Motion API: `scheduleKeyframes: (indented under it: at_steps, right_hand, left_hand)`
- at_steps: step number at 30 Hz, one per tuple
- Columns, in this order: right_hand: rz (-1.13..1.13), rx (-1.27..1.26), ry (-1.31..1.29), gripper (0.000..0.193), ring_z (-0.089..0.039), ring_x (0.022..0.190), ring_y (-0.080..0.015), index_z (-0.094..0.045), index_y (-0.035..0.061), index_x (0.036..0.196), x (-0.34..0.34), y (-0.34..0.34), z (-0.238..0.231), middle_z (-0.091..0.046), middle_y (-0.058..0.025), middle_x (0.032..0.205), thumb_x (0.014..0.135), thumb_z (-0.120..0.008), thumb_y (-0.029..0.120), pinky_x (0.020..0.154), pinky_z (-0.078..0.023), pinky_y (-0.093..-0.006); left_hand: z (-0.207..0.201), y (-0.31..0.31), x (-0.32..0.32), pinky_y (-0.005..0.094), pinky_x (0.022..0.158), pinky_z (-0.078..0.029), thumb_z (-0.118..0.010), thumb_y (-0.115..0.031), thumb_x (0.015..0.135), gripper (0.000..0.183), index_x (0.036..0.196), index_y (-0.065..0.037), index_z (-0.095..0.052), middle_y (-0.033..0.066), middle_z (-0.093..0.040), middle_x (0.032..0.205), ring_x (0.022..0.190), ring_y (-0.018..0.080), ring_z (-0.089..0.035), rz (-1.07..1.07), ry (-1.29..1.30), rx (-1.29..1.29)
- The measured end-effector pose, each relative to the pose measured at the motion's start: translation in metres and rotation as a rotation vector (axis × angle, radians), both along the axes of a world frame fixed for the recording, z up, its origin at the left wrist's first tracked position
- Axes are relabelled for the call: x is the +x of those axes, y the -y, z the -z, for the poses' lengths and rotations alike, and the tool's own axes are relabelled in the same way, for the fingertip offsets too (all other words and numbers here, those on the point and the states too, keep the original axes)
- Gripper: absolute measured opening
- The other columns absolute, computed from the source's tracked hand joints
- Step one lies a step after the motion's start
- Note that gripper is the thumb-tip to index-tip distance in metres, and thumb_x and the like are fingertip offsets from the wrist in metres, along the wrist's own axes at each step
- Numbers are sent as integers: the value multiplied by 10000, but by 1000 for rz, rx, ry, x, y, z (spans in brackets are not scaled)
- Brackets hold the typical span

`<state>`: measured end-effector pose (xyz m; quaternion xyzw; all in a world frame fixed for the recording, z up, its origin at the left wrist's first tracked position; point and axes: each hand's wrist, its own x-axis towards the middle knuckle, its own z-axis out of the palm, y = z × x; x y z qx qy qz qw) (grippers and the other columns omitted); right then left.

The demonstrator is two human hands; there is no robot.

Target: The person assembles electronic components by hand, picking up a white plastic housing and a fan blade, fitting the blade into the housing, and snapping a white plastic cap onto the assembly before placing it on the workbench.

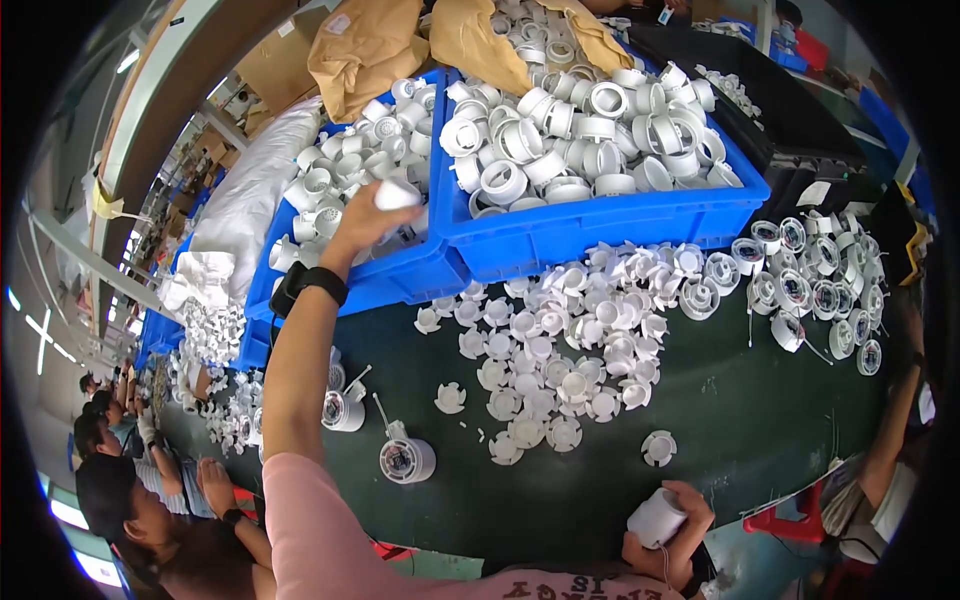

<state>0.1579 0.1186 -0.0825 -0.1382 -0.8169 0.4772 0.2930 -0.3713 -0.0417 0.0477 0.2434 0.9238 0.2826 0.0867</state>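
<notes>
My left hand [362, 222] reaches over the left blue bin [405, 283], its fingers closed around a white plastic cup-shaped part [398, 194]. Similar white cups [318, 180] fill that bin. Near the table's front edge, my right hand [688, 535] grips a white cylindrical housing [656, 517], with a thin cord hanging by it. A single white petal-edged cap [658, 448] lies on the table just beyond the right hand. Between my arms stands a white housing with a round inner assembly and a projecting stem [406, 458]; another such housing [344, 408] is beside my left forearm.
A right blue bin [610, 222] is heaped with white rings. Petal-edged caps [560, 350] cover the middle of the dark green table [740, 400]. Housings with round inner assemblies [820, 275] crowd the far right, beside a black crate [790, 130]. A co-worker [150, 520] sits at left.
</notes>
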Motion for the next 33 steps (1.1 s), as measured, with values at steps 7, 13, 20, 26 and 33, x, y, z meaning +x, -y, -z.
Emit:
scheduleKeyframes:
  at_steps: [7, 13, 20, 26, 33]
  right_hand:
    - [-58, -17, 122, 645, -480, 1047, -284, -415, 16, 1228, -11, -12, -27, -456, -184, 1186, 641, -673, 84, 908, -409, -369]
    - [-542, -843, 69, 885, -550, 986, -155, -214, 51, 1405, -34, 21, -60, -560, -111, 1136, 684, -727, 38, 861, -433, -294]
    - [-571, -697, 7, 697, -497, 1143, -156, -381, 0, 1313, -37, 23, -64, -447, -105, 1250, 703, -714, -49, 933, -439, -304]
    - [-498, -678, 149, 674, -525, 1104, -170, -397, 6, 1292, -16, 19, -63, -463, -86, 1206, 705, -718, -74, 926, -472, -335]
    - [-537, -642, 173, 657, -563, 996, -166, -423, 13, 1250, -11, 21, -69, -482, -74, 1151, 695, -773, -23, 827, -498, -313]
  left_hand:
    - [-11, 43, 144, 278, 813, -425, -689, -361, 802, 494, 1136, -5, -611, 64, -644, 1051, 939, 144, -590, -37, 145, 828]
    - [12, 27, 314, 326, 890, -483, -707, -378, 722, 767, 1304, 42, -436, 126, -577, 1172, 1040, 200, -591, 86, 605, 1066]
    - [57, 15, 399, 364, 980, -424, -710, -211, 746, 644, 1266, 9, -399, 164, -514, 1244, 1162, 273, -534, 45, 944, 1198]
    - [53, 29, 415, 295, 924, -410, -577, -180, 885, 454, 1277, -4, -428, 88, -542, 1170, 1060, 145, -519, 130, 865, 863]
    - [69, 26, 422, 296, 822, -448, -466, -260, 968, 362, 1193, 20, -506, 117, -569, 1110, 944, 158, -553, 193, 619, 893]
